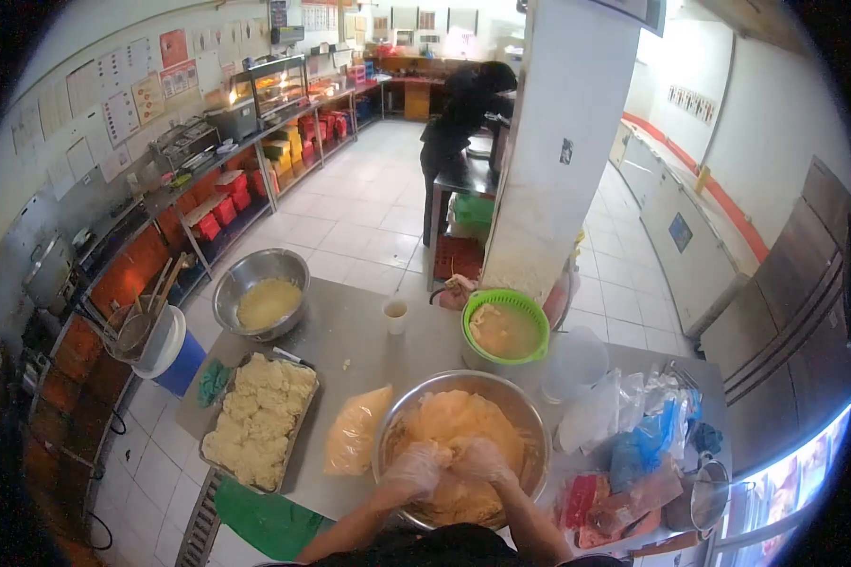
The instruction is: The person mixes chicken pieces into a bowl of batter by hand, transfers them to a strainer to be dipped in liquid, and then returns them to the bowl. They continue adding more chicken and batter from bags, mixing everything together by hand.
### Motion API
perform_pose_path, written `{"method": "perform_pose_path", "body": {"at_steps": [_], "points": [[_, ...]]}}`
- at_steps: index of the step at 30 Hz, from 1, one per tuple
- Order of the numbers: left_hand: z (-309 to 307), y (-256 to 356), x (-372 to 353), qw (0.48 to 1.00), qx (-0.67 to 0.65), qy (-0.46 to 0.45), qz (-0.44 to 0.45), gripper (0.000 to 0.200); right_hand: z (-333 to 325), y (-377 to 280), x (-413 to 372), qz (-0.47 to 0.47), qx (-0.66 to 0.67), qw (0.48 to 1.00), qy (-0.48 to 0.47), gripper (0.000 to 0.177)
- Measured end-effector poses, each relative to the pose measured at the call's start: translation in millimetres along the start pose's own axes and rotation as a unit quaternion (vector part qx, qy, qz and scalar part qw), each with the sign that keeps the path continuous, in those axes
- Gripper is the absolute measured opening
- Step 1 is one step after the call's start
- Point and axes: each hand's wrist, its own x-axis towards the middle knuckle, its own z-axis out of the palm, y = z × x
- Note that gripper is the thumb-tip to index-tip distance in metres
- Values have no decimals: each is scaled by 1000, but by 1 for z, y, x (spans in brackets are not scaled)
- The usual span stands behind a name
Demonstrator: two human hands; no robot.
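Observation:
Both my hands, in clear plastic gloves, are inside a large steel bowl (543, 425) of orange-tinted flour (468, 416). My left hand (420, 469) has its fingers curled in at the bowl's middle. Close beside it, my right hand (480, 461) is closed too. Between them is a small flour-covered lump (452, 449), whose kind I cannot make out. A clear bag of orange powder (357, 430) lies left of the bowl. Farther left, a tray (314, 389) holds pale, lumpy coated pieces (260, 416).
Behind the bowl stands a green basket (542, 352) with pale pieces in cloudy liquid. A steel bowl of pale batter (269, 304) and a cup (395, 317) are at the back. Plastic bags (624, 416) and a pot (707, 496) crowd the right. A person in black (454, 113) stands beyond the table.

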Motion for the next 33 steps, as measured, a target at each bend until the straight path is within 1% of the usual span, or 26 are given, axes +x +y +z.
{"method": "perform_pose_path", "body": {"at_steps": [1,2,3,4,5,6,7,8,10,11,13,15,16,18,19,20,22,24,25,26,27,29,30,31,32,33], "points": [[80,-27,26,990,-102,37,-88,24,12,10,5,3,-26,999,-22,36],[157,-54,51,960,-208,93,-166,28,34,35,19,-19,-121,992,-22,37],[125,-36,46,916,-319,94,-224,30,64,77,42,-40,-217,975,-21,38],[87,-16,40,855,-422,110,-282,33,76,100,58,-42,-212,976,-26,41],[75,-16,34,869,-403,94,-269,33,87,123,73,-44,-208,977,-31,43],[67,-17,30,898,-361,73,-240,33,93,135,83,-27,-98,994,-43,47],[58,-18,24,930,-307,43,-198,33,99,143,88,-11,13,998,-55,51],[51,-18,20,949,-271,18,-159,33,105,149,87,-2,-3,998,-70,53],[45,-20,14,967,-234,-16,-101,33,110,154,97,12,-38,995,-93,58],[41,-21,12,965,-246,-26,-90,34,103,146,99,19,-43,995,-89,58],[37,-17,10,957,-278,-45,-73,35,64,103,50,39,-57,993,-93,58],[36,-14,9,951,-299,-58,-59,36,29,61,11,176,3,983,-60,55],[35,-12,9,948,-309,-59,-54,36,22,53,0,246,32,968,-45,54],[13,0,5,947,-302,-86,-73,37,32,75,-13,173,43,984,24,50],[-15,11,2,947,-278,-132,-94,40,34,80,-23,149,48,986,52,48],[-12,13,6,948,-280,-124,-88,43,34,84,-33,125,52,988,79,45],[4,8,20,952,-275,-114,-71,50,36,78,-48,106,71,983,131,39],[23,10,25,973,-227,-8,-34,51,12,40,-64,129,52,977,163,37],[30,13,20,970,-241,37,-17,50,2,23,-71,148,47,972,178,36],[36,16,15,964,-252,80,1,49,3,22,-72,116,82,962,234,35],[32,16,12,946,-302,119,13,47,5,23,-74,87,115,946,292,35],[24,7,7,954,-295,14,-45,43,-9,12,-81,78,119,954,262,35],[21,1,4,961,-223,-125,-106,42,-9,11,-81,109,134,952,253,34],[17,2,-1,980,-150,-116,-55,41,-5,15,-80,136,148,949,242,34],[6,3,-2,993,-74,-96,-1,41,-3,20,-82,114,151,950,247,31],[12,-2,-1,995,-72,-62,23,40,0,23,-80,86,153,951,255,29]]}}
